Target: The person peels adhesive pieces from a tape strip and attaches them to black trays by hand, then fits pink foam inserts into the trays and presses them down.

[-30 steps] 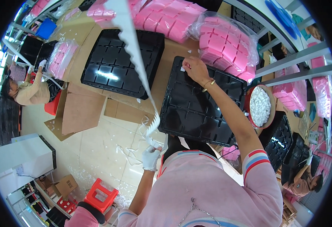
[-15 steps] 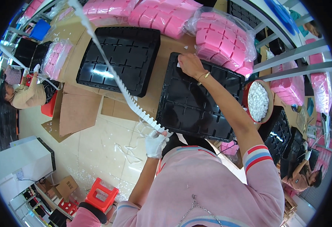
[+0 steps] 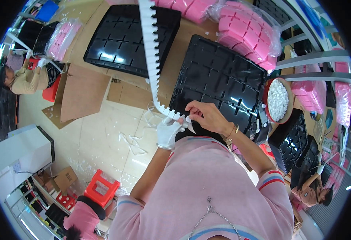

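My gloved left hand (image 3: 167, 133) grips the lower end of a long white notched strip (image 3: 152, 60). The strip rises from that hand and bends up past the far edge of the view. My bare right hand (image 3: 210, 117), with a bracelet at the wrist, is beside the left one. Its thumb and bent fingers close on a small end piece of the strip. Just beyond my hands lies a black moulded tray (image 3: 223, 78) with cross-shaped slots. A second black tray (image 3: 121, 38) lies farther left, partly behind the strip.
A red-rimmed bowl holds small white pieces (image 3: 277, 100) to the right of the near tray. Pink foam blocks (image 3: 245, 30) in clear plastic stand behind it. Grey metal rails (image 3: 311, 58) run along the right. Co-workers sit at far left, lower left and right. A red stool (image 3: 101, 187) stands on the floor.
My right hand has come back from the far edge of the near tray to the strip end by my left hand. The strip has swung more upright, and the view has shifted.
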Motion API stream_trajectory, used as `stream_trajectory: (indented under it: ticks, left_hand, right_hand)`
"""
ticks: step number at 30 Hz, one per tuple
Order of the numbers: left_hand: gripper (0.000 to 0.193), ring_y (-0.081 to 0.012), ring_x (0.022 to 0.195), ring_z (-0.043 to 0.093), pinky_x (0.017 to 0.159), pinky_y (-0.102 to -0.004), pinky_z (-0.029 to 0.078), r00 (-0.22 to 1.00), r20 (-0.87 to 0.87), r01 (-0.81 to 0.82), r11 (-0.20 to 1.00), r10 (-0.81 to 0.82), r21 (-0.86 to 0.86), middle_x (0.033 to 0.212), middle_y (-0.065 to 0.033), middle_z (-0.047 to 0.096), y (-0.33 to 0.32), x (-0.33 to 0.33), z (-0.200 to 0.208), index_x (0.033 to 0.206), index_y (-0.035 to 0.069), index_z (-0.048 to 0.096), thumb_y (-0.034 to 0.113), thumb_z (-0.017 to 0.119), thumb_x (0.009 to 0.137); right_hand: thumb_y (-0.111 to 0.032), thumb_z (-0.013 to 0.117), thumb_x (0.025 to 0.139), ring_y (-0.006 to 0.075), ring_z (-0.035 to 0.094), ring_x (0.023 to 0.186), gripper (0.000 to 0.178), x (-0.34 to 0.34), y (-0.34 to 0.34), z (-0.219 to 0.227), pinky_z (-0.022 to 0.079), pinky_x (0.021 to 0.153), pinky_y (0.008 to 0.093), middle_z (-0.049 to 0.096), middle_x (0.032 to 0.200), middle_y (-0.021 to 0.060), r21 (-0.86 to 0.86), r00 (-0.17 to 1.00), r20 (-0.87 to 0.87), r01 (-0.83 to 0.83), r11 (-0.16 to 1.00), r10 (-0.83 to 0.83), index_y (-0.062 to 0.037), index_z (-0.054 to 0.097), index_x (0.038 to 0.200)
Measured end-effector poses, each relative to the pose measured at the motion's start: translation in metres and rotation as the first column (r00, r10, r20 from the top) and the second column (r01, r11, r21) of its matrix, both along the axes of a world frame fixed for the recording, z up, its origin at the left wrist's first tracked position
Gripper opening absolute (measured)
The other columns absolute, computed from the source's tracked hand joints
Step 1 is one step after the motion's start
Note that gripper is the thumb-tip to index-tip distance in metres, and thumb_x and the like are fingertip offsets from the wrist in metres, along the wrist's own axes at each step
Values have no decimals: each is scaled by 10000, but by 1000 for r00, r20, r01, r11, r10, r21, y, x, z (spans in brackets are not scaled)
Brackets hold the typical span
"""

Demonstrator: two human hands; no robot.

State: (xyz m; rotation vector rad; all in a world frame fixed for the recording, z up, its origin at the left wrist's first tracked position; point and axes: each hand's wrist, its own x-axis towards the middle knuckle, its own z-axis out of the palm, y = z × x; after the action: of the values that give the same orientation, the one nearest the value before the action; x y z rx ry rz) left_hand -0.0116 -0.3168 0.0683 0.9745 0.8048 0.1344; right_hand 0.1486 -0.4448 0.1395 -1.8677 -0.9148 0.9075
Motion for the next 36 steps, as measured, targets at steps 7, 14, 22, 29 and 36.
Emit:
stream_trajectory:
  ticks: [7,14,22,29,36]
  left_hand:
    - [279,-197,796,729,665,-260,582,998,63,38,994,-31,-105,956,-127,736,-4,-3,3,1143,-18,672,132,745,919]
    - [239,-182,667,713,552,-257,556,997,-52,-70,990,64,-125,879,-135,721,-6,-10,9,1048,-1,658,217,699,961]
    - [194,-56,448,490,407,-221,316,942,-287,-127,978,172,167,597,-8,610,-5,-45,-38,899,49,653,220,738,932]
    - [149,-60,502,543,453,-214,355,956,-251,-126,986,150,111,669,-3,633,-11,-53,-42,931,39,664,154,755,904]
    - [210,-67,552,584,473,-198,384,974,-192,-137,989,123,-58,785,-20,692,-8,-53,-40,1052,29,695,135,771,886]
  right_hand:
    - [-102,673,892,257,668,759,116,-15,0,-13,531,703,357,669,853,107,66,989,150,7,998,-17,-15,643,963]
    - [-142,679,910,238,614,712,130,-28,1,-8,501,659,337,632,832,103,69,986,166,-1,998,-11,-20,654,945]
    - [-141,599,882,334,658,833,136,6,27,-19,525,731,432,674,851,127,-105,931,353,-61,993,95,-28,674,885]
    - [-130,584,879,338,649,870,127,11,39,-41,523,748,453,658,845,132,-179,832,529,-84,980,168,-22,649,861]
    - [-123,595,887,336,643,878,109,5,44,-41,528,763,451,648,867,131,-170,782,610,-24,985,125,-18,624,892]
